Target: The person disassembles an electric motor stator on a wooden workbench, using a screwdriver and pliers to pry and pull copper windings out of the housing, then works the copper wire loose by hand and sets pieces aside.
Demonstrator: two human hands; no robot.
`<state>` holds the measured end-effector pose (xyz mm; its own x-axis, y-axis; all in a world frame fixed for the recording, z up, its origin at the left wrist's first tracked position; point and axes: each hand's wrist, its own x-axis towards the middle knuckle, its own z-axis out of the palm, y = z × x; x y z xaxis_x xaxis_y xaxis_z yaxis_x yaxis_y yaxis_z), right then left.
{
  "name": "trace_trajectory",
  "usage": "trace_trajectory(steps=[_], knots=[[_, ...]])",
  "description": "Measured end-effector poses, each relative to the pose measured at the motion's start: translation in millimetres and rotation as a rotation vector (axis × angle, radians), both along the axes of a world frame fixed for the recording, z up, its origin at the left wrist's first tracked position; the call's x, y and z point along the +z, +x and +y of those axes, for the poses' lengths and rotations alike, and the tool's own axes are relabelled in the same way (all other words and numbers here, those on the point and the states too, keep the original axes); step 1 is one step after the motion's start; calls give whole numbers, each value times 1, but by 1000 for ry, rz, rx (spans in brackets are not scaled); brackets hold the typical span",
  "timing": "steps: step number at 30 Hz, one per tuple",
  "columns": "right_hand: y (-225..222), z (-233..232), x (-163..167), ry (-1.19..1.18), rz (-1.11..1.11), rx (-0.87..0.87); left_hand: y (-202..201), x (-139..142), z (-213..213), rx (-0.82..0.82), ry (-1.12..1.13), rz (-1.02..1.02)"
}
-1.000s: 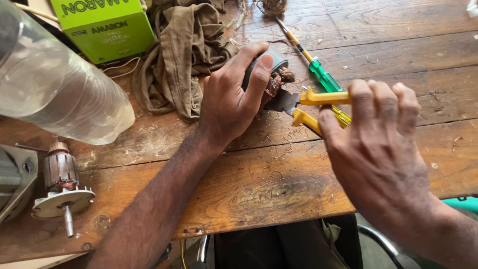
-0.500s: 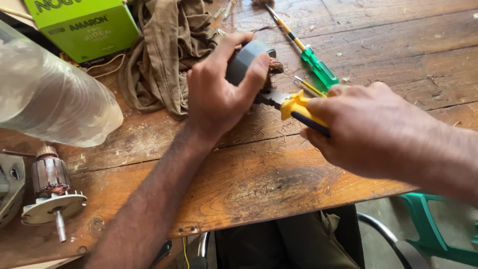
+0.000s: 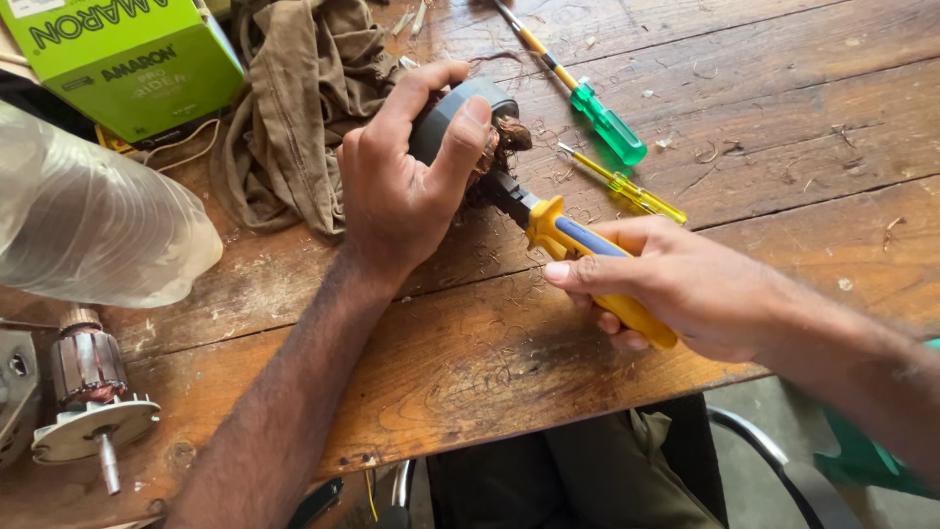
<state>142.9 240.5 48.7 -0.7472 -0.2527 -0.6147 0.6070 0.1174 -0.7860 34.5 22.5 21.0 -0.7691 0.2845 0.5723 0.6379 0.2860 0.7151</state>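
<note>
My left hand (image 3: 401, 186) grips a grey round motor part with brown copper windings (image 3: 470, 122) and holds it down on the wooden table (image 3: 470, 362). My right hand (image 3: 676, 284) is closed around the yellow and blue handles of a pair of pliers (image 3: 563, 235). The dark jaws of the pliers reach into the windings just right of my left thumb. A green-handled screwdriver (image 3: 597, 113) and a thin yellow screwdriver (image 3: 627, 191) lie on the table beyond my right hand.
A brown cloth (image 3: 294, 108) lies bunched behind my left hand. A green cardboard box (image 3: 127, 59) stands at the back left. A clear plastic bottle (image 3: 88, 225) lies at left. A motor armature with a round plate (image 3: 88, 392) sits at the near left edge.
My right hand has shifted its hold on the pliers and drawn back toward me. The jaws now point into the windings. My left hand still clamps the motor part.
</note>
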Motion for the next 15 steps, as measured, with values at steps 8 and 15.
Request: trace_trajectory(steps=[8,15], knots=[[0,6,7,864,441,392,-4,-1,-9,-40,17,12],[13,-14,21,1560,913,700,0,-1,-8,1,-16,67]])
